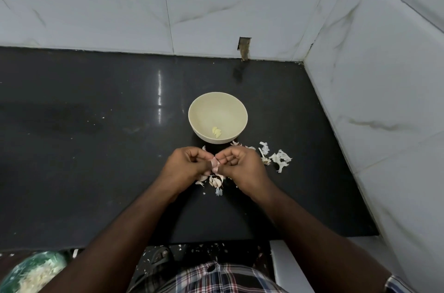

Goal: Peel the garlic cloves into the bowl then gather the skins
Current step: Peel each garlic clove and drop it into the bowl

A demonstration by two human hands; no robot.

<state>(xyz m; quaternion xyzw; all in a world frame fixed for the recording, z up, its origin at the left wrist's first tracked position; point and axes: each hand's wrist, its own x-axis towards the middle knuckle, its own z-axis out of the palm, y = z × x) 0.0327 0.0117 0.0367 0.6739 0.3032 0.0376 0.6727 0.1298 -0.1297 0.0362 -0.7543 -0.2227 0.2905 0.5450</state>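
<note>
Sitting at the lower left edge, below the counter, a green bin (31, 271) holds pale shreds. Right of it, above, the black countertop (84, 136) carries small white flecks and reflects a streak of light. The white marble-patterned wall tiles (96, 4) run behind it and turn the corner along the right side, with a small rough notch (244, 49) cut at the base of the back wall.

Near the middle of the counter stands the cream bowl (217, 100), and 2 peeled cloves (216, 132) lie at the near side of its bottom. Just in front of the bowl, both hands meet over the counter. The left hand (185, 168) has its fingers curled and pinches a pinkish garlic clove (214, 165) from the left. The right hand (242, 168), also curled, pinches the same clove from the right. Beneath the hands, partly hidden by them, unpeeled cloves and skin scraps (215, 182) lie in a small cluster on the counter. Further right, a loose pile of white skins (278, 158) lies near the bowl, clear of it. A plaid shirt (216, 278) shows at the bottom edge.
</note>
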